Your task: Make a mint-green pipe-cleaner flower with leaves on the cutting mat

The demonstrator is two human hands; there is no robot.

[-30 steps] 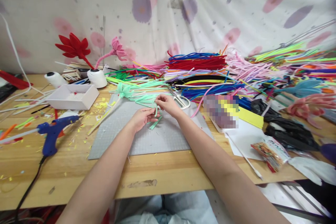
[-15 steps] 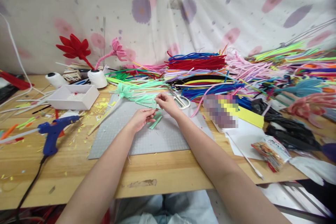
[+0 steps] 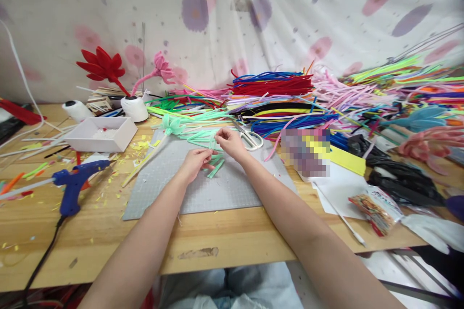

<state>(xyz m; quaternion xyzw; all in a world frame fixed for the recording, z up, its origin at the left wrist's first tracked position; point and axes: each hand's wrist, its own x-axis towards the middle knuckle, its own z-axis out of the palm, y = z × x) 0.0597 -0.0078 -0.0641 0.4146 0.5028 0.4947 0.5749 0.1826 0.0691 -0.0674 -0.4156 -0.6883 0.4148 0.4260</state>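
Over the grey cutting mat [image 3: 159, 193], my left hand [image 3: 195, 164] and my right hand [image 3: 230, 142] are close together, fingers pinched on a mint-green pipe cleaner [image 3: 211, 143] that stands up between them. Fingers hide part of it. Cut mint-green pipe cleaner pieces [image 3: 216, 169] lie on the mat just below the hands. Behind the hands, more mint-green pipe cleaners [image 3: 197, 136] are spread at the mat's far edge. A mint-green flower [image 3: 171, 124] on a pale stem lies to the left. White-handled scissors [image 3: 253, 140] rest right beside my right hand.
A blue glue gun [image 3: 74, 186] with its cord lies left, near a white box [image 3: 99, 136]. Red and pink flowers [image 3: 103, 63] stand behind. Heaps of coloured pipe cleaners [image 3: 275, 87] fill the back. Yellow scraps, a white cable [image 3: 340, 217] and a snack packet [image 3: 377, 210] lie about.
Both hands stay nearly in place, still pinching the mint-green pipe cleaner. The left hand has shifted very slightly, and the piece between the hands sits at a slightly different angle.
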